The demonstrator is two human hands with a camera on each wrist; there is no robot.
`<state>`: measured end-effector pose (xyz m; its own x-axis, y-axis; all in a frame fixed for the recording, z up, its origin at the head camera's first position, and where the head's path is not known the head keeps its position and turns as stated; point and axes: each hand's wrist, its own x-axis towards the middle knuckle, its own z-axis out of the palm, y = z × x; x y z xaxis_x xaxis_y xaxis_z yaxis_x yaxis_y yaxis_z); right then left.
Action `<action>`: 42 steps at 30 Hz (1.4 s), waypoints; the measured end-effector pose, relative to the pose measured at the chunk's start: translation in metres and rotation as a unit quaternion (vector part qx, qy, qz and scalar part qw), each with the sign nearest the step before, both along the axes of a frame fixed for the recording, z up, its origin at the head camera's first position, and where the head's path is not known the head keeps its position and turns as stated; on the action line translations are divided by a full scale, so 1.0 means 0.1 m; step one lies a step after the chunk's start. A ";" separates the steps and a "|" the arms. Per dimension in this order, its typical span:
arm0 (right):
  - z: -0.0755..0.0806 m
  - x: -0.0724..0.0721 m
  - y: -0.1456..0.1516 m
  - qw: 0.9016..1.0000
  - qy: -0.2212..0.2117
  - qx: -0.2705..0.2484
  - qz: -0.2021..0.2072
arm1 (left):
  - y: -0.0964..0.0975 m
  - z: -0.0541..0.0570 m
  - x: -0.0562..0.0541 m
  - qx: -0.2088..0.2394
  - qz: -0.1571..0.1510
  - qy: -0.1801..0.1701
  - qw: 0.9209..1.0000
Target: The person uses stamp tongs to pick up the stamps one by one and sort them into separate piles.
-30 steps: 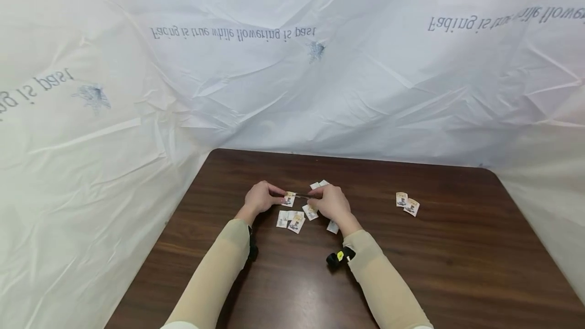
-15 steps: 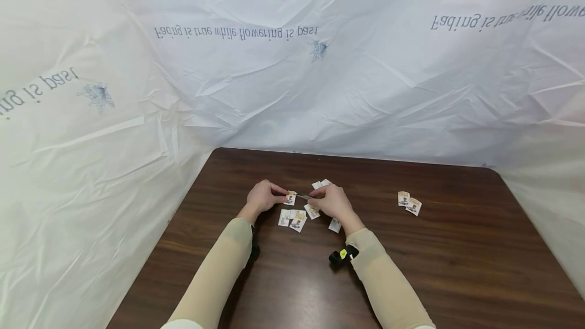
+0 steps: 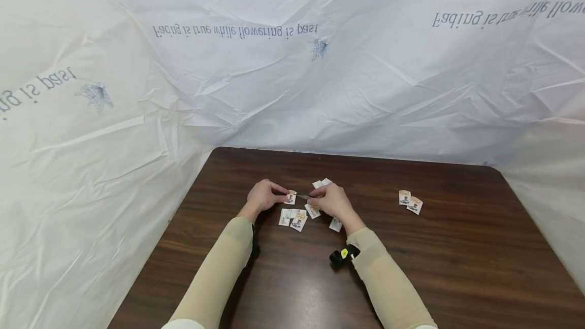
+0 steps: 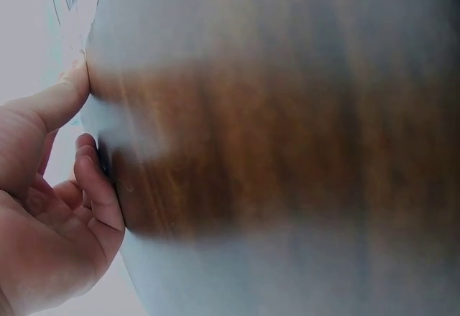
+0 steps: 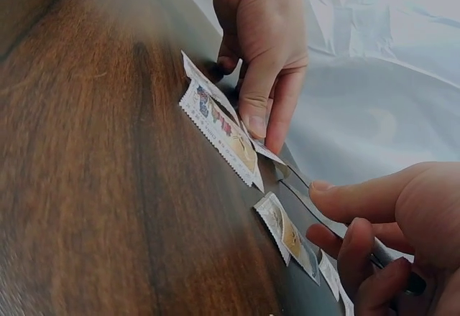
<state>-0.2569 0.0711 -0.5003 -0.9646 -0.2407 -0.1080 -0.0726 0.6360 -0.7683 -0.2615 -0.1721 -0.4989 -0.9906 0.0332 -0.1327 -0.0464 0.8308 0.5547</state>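
A postage stamp (image 3: 290, 197) with a printed picture is pinched between the thumb and fingers of my left hand (image 3: 262, 198), just above the table. My right hand (image 3: 332, 201) grips a pair of metal tweezers (image 5: 310, 207). In the right wrist view, the tweezer tips are at the edge of the held stamp (image 5: 267, 152); whether they clasp it, I cannot tell. Perforated stamps (image 5: 221, 131) lie on the table below my left hand. Another stamp (image 3: 313, 210) lies by my right fingertips. The left wrist view shows my left hand (image 4: 65, 208) but hides the stamp.
Overlapping stamps (image 3: 298, 221) lie in front of the hands, and one stamp (image 3: 335, 224) lies beneath my right wrist. More stamps (image 3: 317, 184) are behind my right hand. Two stamps (image 3: 414, 206) lie farther right on the dark wooden table (image 3: 457, 248). White sheeting (image 3: 274, 90) hangs behind.
The tweezers have tilted slightly between the two hands. Both hands keep nearly the same place, and the stamps on the table lie as before.
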 end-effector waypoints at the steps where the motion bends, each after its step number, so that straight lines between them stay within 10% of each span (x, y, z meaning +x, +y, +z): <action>1: 0.00 0.00 0.00 1.000 0.001 0.001 -0.002 | 0.00 0.00 0.00 0.001 0.001 0.000 1.000; 42: 0.02 0.08 -0.09 0.998 0.049 0.029 0.002 | -0.01 -0.03 -0.04 0.001 0.000 0.004 1.000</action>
